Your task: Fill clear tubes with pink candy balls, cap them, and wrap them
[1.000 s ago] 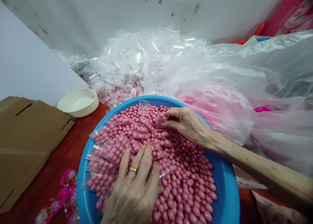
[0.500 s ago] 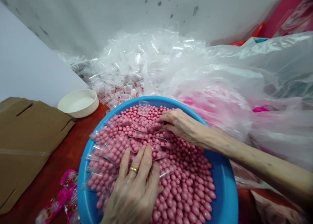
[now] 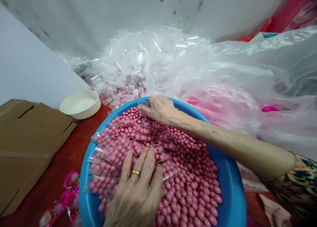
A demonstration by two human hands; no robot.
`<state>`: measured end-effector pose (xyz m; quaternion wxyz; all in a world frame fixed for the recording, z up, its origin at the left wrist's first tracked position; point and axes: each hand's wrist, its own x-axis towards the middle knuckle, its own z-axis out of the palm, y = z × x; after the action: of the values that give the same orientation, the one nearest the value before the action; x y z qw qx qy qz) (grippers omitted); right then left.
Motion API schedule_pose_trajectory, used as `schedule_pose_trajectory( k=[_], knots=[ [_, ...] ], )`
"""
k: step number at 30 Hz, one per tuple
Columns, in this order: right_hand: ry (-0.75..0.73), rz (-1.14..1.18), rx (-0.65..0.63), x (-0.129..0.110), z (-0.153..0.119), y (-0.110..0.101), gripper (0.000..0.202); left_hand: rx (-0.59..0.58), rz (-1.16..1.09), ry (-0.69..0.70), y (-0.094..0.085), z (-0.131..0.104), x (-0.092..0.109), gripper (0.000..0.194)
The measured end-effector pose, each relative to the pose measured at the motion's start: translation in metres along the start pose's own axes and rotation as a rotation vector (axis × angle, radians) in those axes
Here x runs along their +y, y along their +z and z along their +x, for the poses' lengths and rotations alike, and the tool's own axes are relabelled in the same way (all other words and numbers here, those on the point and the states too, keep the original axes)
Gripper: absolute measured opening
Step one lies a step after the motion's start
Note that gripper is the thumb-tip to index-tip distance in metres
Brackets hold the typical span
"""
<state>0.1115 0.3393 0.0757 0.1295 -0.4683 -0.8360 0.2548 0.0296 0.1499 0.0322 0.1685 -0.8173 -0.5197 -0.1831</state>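
Observation:
A blue basin [image 3: 232, 184] holds many pink balls [image 3: 190, 194] and several clear sleeves [image 3: 116, 151] filled with such balls. My left hand [image 3: 138, 184], with a gold ring, rests palm down and fingers spread over the filled sleeves near the front. At the basin's back edge, my right hand [image 3: 160, 110] has its thumb and fingers closed on a small clear sleeve [image 3: 143, 104]. Part of that sleeve is hidden behind the fingers.
Behind the basin lies a heap of clear sleeves [image 3: 123, 65]. Plastic bags [image 3: 223, 78] cover the right. At left are a white round dish [image 3: 81, 105], a flattened cardboard box [image 3: 27, 147] and pink wrapped packets [image 3: 69, 197] on the red table [image 3: 61, 151].
My right hand has moved back and left from the filled sleeves and taken hold of the clear sleeve near the back rim. The left hand stays in place.

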Motion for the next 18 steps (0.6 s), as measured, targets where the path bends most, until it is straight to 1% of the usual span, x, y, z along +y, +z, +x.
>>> schedule_pose_trajectory(
  k=[1,3,5,6,9,12,15,18],
  knots=[
    [0.001,0.011,-0.001,-0.002,0.001,0.001,0.034,0.008,-0.004,0.001,0.000,0.000,0.000,0.028],
    [-0.007,0.051,-0.015,-0.003,0.003,-0.003,0.030,0.018,-0.019,-0.016,-0.001,0.001,0.001,0.026],
    [-0.020,0.095,-0.007,0.000,0.001,-0.015,0.027,0.024,-0.039,-0.051,-0.001,0.001,0.003,0.024],
    [-0.028,0.123,0.017,0.003,-0.003,-0.023,0.024,0.023,-0.047,-0.062,-0.002,0.001,0.003,0.024],
    [-0.080,0.189,0.092,0.020,-0.026,-0.045,0.015,0.009,-0.046,-0.054,-0.001,0.000,0.003,0.026],
    [-0.174,0.094,0.008,0.044,-0.059,-0.055,0.010,-0.013,-0.033,-0.017,-0.001,0.000,0.001,0.026],
    [-0.156,0.118,-0.088,0.064,-0.088,-0.051,0.017,-0.035,-0.037,-0.001,-0.002,0.000,-0.001,0.026],
    [-0.109,0.169,-0.174,0.071,-0.104,-0.044,0.015,-0.055,-0.040,-0.011,-0.004,0.001,-0.002,0.025]
  ],
)
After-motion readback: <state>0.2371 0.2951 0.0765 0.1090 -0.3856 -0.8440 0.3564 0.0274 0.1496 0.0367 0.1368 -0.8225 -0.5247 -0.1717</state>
